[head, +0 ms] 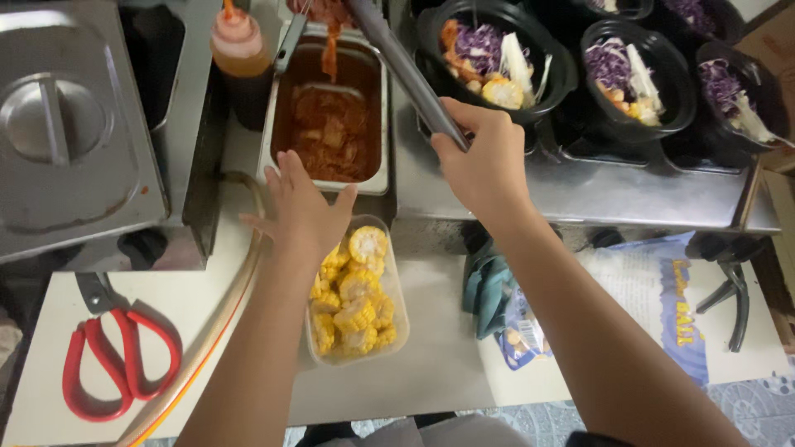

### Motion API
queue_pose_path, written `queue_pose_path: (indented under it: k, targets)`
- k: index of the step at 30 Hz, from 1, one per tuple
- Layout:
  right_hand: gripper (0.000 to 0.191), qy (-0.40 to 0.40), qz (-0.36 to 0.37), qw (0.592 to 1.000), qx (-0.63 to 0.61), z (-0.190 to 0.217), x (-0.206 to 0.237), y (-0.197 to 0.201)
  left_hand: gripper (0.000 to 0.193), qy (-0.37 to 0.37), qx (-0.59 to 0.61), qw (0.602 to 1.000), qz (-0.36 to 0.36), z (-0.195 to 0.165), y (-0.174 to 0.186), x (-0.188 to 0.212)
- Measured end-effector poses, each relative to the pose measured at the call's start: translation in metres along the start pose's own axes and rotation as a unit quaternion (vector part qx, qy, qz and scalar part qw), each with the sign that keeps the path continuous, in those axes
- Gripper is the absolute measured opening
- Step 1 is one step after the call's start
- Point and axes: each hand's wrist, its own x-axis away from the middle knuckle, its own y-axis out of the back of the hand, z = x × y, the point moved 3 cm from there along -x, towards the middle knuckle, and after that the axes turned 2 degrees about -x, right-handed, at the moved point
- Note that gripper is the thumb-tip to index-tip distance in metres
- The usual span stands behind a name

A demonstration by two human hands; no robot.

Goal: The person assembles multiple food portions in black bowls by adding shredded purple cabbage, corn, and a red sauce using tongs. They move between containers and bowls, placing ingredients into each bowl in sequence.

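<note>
My right hand [482,157] grips a pair of long metal tongs [403,66] that reach up to the top edge, where they pinch a strip of red kimchi [331,33] dangling over a steel pan of kimchi [333,124]. My left hand [300,207] is open with fingers spread, hovering at the pan's near edge and above a clear plastic tub of corn cob pieces [358,298]. Black bowls with purple cabbage, corn and other vegetables [495,51] stand in a row at the upper right.
A lidded steel container [70,132] sits at the left, a squeeze bottle of orange sauce [238,45] beside the pan. Red-handled scissors [112,356] lie at the lower left next to a hose [217,331]. A printed bag [654,298] lies at the right.
</note>
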Motion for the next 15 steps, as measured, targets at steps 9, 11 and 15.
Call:
queue_pose_path:
  k: [9, 11, 15]
  targets:
    - [0.045, 0.011, -0.034, 0.996, -0.078, 0.005, -0.057, 0.068, 0.103, -0.109, 0.023, 0.988, -0.108, -0.112, 0.025, -0.007]
    - [0.044, 0.021, -0.043, 0.998, -0.043, -0.001, -0.082, 0.092, 0.101, -0.119, 0.038, 0.984, -0.125, -0.135, 0.026, -0.007]
    - [0.043, 0.046, -0.056, 0.997, -0.042, -0.023, -0.137, 0.128, 0.098, -0.139, 0.049, 0.979, -0.14, -0.179, 0.025, -0.014]
